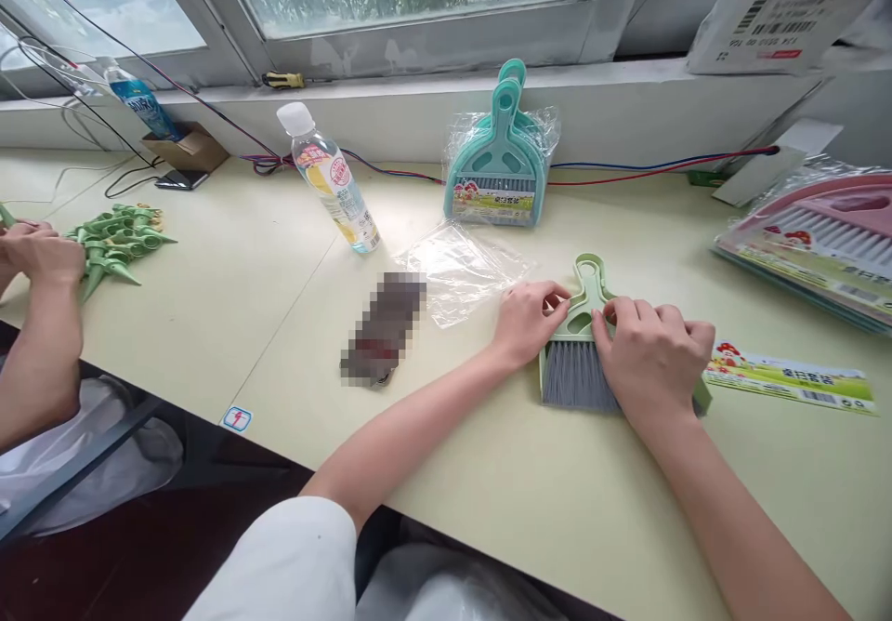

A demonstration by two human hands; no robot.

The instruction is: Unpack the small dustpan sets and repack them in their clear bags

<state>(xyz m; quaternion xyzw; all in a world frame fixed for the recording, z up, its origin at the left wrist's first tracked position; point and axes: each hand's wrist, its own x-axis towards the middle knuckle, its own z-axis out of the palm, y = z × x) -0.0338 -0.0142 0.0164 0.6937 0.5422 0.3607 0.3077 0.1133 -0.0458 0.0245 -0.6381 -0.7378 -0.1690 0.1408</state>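
Observation:
My left hand [530, 322] and my right hand [651, 361] both grip a pale green hand brush [580, 375] with grey bristles, lying on the table near a matching dustpan. The handle loop [589, 272] sticks up between my hands, and my fingers hide the join of brush and pan. To the right of my right hand lies a printed card label [791, 377]. A crumpled clear plastic bag [460, 272] lies left of my left hand.
A wrapped teal dustpan set [496, 161] and a wrapped pink set [815, 240] lie on the table, near a drink bottle [331, 179] and a blurred object [383, 328]. At the left, a co-worker's hand [42, 254] is beside a heap of green brush parts [115, 240].

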